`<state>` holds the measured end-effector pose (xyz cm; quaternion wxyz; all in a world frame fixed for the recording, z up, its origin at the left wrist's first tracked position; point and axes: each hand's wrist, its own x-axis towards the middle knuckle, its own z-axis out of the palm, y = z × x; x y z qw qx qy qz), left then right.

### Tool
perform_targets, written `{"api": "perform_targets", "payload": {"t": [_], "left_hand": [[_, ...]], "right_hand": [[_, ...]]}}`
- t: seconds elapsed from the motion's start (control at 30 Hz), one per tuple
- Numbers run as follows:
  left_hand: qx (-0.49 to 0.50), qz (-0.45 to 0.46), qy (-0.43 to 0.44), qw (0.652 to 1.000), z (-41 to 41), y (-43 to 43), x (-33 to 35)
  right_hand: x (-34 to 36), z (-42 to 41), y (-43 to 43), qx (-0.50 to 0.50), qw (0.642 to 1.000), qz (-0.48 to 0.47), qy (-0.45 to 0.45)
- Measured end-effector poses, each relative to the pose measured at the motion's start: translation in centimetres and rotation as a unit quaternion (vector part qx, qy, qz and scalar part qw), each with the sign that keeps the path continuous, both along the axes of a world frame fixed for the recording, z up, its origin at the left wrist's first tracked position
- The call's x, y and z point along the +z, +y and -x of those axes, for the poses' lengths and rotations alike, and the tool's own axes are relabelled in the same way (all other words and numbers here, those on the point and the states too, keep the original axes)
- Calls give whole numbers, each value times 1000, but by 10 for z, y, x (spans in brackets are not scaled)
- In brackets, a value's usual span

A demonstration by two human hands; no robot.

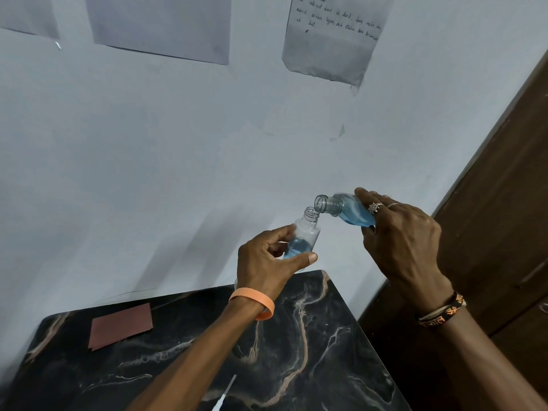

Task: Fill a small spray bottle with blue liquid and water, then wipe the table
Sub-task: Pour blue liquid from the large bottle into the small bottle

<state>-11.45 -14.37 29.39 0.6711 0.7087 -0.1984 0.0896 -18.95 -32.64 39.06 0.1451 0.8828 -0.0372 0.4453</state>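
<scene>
Hands are both busy above the black marble-patterned counter: the left hand curls thumb and fingers round the small clear plastic spray bottle, capless, nearly upright, blue liquid pooled in its bottom; the right hand grips a larger clear bottle of blue liquid, tipped so its open mouth sits just over the small neck. Pouring the blue liquid looks to be the step in hand. Next, I judge, comes righting the larger bottle without dripping, then adding water; the reddish-brown folded cloth on the counter waits for wiping
</scene>
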Motion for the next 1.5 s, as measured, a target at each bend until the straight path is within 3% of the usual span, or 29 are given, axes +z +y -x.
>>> {"api": "perform_targets", "payload": {"t": [1.5], "left_hand": [[2, 2, -5, 1000, 0, 1, -1]], "right_hand": [[1, 1, 1, 5, 1000, 0, -4]]}}
